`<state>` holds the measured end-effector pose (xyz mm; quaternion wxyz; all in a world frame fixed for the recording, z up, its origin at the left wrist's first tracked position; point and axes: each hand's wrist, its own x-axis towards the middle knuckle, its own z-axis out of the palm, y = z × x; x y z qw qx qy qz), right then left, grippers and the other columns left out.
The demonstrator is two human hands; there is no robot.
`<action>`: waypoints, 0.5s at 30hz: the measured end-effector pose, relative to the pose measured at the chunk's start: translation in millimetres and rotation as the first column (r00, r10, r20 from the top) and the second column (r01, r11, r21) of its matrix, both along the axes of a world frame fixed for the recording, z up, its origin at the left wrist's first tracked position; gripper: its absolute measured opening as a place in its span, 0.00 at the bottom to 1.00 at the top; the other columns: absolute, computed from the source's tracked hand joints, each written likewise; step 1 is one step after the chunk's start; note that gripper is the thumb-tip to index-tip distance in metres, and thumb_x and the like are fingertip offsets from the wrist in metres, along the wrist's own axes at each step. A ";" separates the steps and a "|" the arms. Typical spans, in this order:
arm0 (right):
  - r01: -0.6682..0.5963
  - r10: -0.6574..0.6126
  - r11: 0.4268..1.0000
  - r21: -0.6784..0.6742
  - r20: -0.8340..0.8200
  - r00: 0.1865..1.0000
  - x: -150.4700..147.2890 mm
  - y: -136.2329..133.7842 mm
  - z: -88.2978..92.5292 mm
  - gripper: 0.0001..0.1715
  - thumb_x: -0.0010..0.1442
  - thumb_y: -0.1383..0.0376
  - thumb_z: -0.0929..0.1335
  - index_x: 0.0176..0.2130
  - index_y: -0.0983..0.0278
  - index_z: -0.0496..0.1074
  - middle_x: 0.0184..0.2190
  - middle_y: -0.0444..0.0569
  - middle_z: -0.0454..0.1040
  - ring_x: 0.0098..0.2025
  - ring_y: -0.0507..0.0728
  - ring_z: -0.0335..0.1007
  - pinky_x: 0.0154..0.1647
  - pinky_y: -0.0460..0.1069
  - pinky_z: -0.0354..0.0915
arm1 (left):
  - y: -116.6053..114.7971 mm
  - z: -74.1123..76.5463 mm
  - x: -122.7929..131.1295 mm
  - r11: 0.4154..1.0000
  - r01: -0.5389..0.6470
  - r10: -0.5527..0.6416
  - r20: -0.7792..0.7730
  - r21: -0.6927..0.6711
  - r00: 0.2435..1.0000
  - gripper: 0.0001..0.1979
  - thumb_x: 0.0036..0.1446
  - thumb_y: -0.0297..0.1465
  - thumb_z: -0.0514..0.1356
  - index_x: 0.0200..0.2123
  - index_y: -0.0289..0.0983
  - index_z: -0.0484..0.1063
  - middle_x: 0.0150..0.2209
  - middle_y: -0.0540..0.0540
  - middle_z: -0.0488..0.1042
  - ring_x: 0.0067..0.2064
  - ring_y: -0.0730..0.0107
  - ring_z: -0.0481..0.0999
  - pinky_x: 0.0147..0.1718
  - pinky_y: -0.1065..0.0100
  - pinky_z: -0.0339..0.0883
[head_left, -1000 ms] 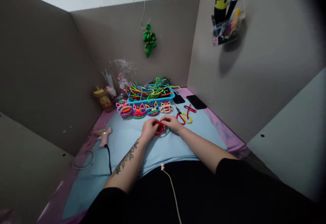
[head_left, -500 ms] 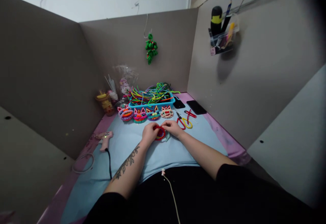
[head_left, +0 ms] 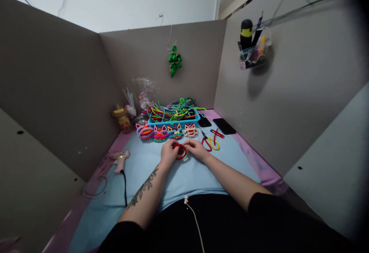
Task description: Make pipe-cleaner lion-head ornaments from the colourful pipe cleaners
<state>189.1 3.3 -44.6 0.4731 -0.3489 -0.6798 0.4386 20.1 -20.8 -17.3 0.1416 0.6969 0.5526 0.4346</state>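
A round piece of coiled pipe cleaner (head_left: 182,154), red with yellow and purple inside, is held low over the blue cloth. My left hand (head_left: 168,154) pinches its left side between thumb and fingers. My right hand (head_left: 197,150) is beside its right edge, fingertips drawn together; what they hold, if anything, is too small to make out. A pale green strand shows just under the piece. Beyond my hands sit several finished animal heads of fuzzy pipe cleaner (head_left: 160,133), in a row before a blue tray (head_left: 173,121) heaped with coloured pipe cleaners.
Scissors (head_left: 210,142) with red and yellow handles lie right of my hands, near a red-handled tool (head_left: 217,133) and a black phone (head_left: 224,126). At left rest a pink glue gun (head_left: 122,161) with its cord and a brown cup (head_left: 122,119). Grey partitions (head_left: 161,61) enclose the table.
The whole view has shifted slightly, so everything appears a little lower. My right fingertips have drawn slightly away from the red rim. My left hand keeps its hold.
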 end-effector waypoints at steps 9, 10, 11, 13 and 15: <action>0.012 -0.013 0.998 -0.057 -0.009 1.000 -1.2 -2.0 2.0 0.17 0.50 0.56 0.68 0.37 0.64 0.69 0.24 0.42 0.69 0.25 0.51 0.63 0.28 0.46 0.60 | 2.5 -5.0 0.9 0.999 0.020 -0.022 0.049 0.047 0.999 0.05 0.48 0.25 0.56 0.31 0.37 0.69 0.30 0.49 0.72 0.33 0.69 0.70 0.35 0.68 0.64; 0.018 -0.019 0.998 -0.064 -0.010 1.000 -1.4 -1.8 1.1 0.17 0.50 0.57 0.68 0.37 0.64 0.69 0.24 0.41 0.68 0.25 0.50 0.62 0.27 0.46 0.59 | 2.8 -5.4 0.9 0.999 0.028 -0.030 0.054 0.043 0.998 0.06 0.48 0.25 0.56 0.32 0.37 0.69 0.31 0.49 0.72 0.34 0.69 0.70 0.36 0.67 0.64; 0.023 -0.024 0.998 -0.067 -0.011 1.000 -1.5 -1.6 0.3 0.17 0.50 0.58 0.68 0.38 0.64 0.68 0.23 0.40 0.67 0.24 0.50 0.61 0.26 0.45 0.58 | 3.3 -5.8 0.8 0.999 0.035 -0.038 0.058 0.040 0.998 0.07 0.48 0.25 0.57 0.33 0.37 0.70 0.32 0.48 0.73 0.35 0.68 0.71 0.37 0.67 0.65; 0.028 -0.029 0.998 -0.058 -0.013 0.999 -1.2 -1.7 -0.8 0.17 0.50 0.59 0.68 0.39 0.64 0.69 0.21 0.39 0.66 0.23 0.49 0.60 0.25 0.45 0.57 | 4.2 -6.6 0.2 0.998 0.047 -0.049 0.054 0.041 0.997 0.08 0.48 0.24 0.57 0.33 0.37 0.71 0.34 0.46 0.73 0.37 0.67 0.71 0.39 0.66 0.65; 0.023 -0.024 0.999 -0.044 -0.018 1.000 -0.1 -2.0 -1.1 0.16 0.50 0.61 0.67 0.41 0.64 0.69 0.20 0.39 0.65 0.22 0.49 0.59 0.25 0.45 0.56 | 4.6 -6.9 -0.4 0.997 0.054 -0.055 0.032 0.048 0.998 0.08 0.47 0.23 0.57 0.33 0.37 0.72 0.35 0.46 0.74 0.38 0.66 0.72 0.40 0.65 0.65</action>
